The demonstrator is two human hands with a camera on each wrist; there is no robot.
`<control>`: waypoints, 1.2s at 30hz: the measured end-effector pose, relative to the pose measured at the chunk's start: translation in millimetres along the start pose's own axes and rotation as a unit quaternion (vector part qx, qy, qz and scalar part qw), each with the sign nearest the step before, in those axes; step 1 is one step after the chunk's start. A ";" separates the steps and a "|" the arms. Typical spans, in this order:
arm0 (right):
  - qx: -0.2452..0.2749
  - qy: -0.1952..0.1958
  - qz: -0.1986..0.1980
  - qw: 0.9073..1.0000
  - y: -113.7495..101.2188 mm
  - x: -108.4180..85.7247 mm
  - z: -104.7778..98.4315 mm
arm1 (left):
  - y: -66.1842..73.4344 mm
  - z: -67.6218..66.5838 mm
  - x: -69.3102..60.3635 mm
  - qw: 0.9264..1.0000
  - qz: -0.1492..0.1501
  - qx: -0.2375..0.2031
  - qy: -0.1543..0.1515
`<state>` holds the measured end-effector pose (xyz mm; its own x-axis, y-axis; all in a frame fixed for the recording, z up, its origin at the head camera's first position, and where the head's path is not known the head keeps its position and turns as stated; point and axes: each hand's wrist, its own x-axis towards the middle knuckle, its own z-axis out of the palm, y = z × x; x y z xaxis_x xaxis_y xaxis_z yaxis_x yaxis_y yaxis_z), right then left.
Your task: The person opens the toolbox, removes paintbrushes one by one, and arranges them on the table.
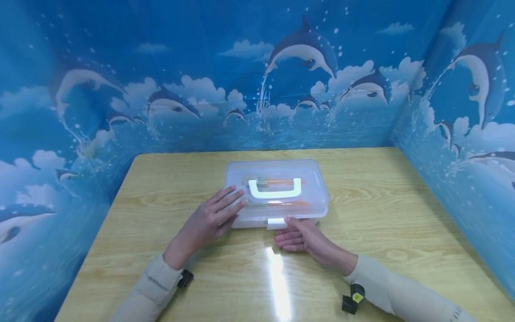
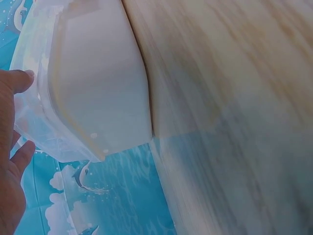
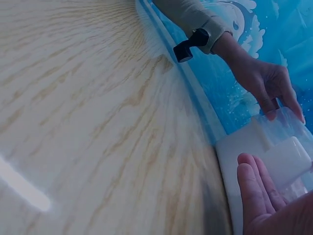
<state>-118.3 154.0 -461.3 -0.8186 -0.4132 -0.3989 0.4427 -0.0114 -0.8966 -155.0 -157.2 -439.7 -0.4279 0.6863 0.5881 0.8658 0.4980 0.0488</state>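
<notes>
A translucent plastic storage box (image 1: 277,167) stands on the table with its lid down. Its white carry handle (image 1: 275,194) lies flat on the lid, and a white latch (image 1: 276,223) sits at the middle of the front side. Slim orange items show blurrily through the lid. My left hand (image 1: 211,217) rests on the lid's left front corner with fingers spread; the left wrist view shows its thumb (image 2: 22,81) against the box. My right hand (image 1: 306,237) is at the front, thumb tip touching the latch, the other fingers (image 3: 252,188) extended below it.
The wood-grain table (image 1: 382,201) carries a bright light reflection near its front. Blue dolphin-print sheets (image 1: 201,89) rise behind the table and on both sides. A small black device (image 1: 353,298) is strapped at the right wrist, another (image 1: 185,278) at the left.
</notes>
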 end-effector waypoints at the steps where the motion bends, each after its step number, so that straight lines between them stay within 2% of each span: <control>1: -0.002 -0.002 -0.002 1.000 -0.8 -0.8 0.0 | 0.3 -0.2 0.3 1.000 -0.001 -0.001 0.000; 9: -0.014 -0.019 -0.031 0.999 -6.2 -6.7 -0.5 | 1.5 -0.9 0.9 1.000 -0.007 -0.006 -0.003; 16: -0.060 -0.045 -0.059 0.995 -5.0 -9.2 -2.7 | -0.5 -1.3 0.2 1.000 0.001 0.003 -0.003; 22: -0.131 -0.071 -0.083 0.985 -0.7 -9.3 -7.9 | -1.5 -1.4 -0.3 1.000 0.010 0.012 -0.002; 28: -0.164 -0.088 -0.099 0.978 0.1 -9.1 -9.3 | -3.3 0.6 -2.1 1.000 0.014 0.014 0.001; 32: -0.187 -0.082 -0.101 0.974 -0.1 -9.5 -11.1 | -3.7 1.8 -2.2 1.000 0.015 0.014 0.002; 36: -0.248 -0.062 -0.119 0.959 0.6 -9.1 -13.0 | -3.2 1.6 -0.8 1.000 0.018 0.012 0.005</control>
<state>-115.4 169.6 -460.7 -0.8109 -0.5587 -0.1742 -0.0048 0.3040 -0.9527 -157.8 -158.5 -441.6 -0.3941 0.6993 0.5964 0.8741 0.4857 0.0081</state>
